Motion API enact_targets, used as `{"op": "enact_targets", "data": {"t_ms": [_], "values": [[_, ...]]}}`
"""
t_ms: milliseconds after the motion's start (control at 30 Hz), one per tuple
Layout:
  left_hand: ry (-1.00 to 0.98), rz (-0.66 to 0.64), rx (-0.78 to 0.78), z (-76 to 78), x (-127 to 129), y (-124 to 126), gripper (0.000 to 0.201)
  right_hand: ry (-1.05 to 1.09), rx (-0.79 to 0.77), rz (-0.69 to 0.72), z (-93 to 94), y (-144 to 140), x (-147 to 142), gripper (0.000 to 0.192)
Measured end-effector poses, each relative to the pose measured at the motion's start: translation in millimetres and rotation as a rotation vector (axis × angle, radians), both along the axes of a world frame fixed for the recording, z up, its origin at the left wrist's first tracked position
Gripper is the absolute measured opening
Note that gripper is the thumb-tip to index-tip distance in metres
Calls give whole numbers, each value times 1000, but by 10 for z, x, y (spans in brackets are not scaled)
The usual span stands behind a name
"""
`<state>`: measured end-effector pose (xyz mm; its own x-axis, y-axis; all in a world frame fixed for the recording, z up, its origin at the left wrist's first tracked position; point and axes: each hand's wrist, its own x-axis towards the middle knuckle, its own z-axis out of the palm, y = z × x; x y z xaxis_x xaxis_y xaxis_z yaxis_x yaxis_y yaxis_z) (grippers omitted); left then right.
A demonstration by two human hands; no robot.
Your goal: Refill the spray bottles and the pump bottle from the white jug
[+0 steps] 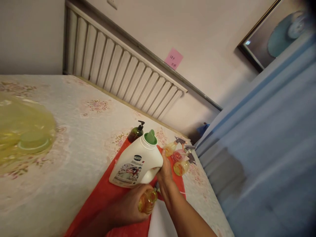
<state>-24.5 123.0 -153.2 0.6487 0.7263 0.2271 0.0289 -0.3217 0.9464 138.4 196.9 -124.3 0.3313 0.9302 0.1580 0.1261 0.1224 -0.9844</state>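
My left hand (133, 204), in the lower middle, is closed round a small clear bottle (147, 201) of yellow liquid. My right hand (166, 168) grips a white detergent jug (138, 161) at its handle side, its fingers mostly hidden behind it. The jug leans to the right, with its green pouring spout (150, 137) uncovered. Both hands are above a red cloth (106, 197). Just beyond the jug stands a dark green pump bottle (135, 132). Right of my right hand are spray bottles with yellow (181, 168) and pink (178, 155) liquid.
A translucent yellow plastic bag (22, 121) lies on the flowered tablecloth (81, 141) at left, with a pale green round object (34, 142) at it. A white radiator (118, 65) runs behind the table. Blue curtain (266, 141) hangs along the right side.
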Motion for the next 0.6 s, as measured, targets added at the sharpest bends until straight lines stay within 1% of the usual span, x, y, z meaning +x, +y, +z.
{"op": "enact_targets", "data": {"t_ms": [133, 233, 300, 400, 500, 600], "values": [[14, -15, -56, 75, -39, -15, 46, -107, -53, 0, 43, -73, 141, 42], [12, -57, -112, 125, -78, -22, 52, -263, -98, -28, 47, -148, 372, 28], [15, -75, -143, 132, -95, -19, 59, -389, -131, -46, 8, -221, 544, 20], [30, -78, -166, 98, -100, -4, 70, -596, -181, -56, -85, -369, 753, 14], [54, -79, -184, 33, -94, 12, 82, -812, -222, -39, -155, -532, 869, 10], [54, -85, -190, -13, -88, 27, 84, -1022, -254, 1, -190, -653, 901, 15]]}}
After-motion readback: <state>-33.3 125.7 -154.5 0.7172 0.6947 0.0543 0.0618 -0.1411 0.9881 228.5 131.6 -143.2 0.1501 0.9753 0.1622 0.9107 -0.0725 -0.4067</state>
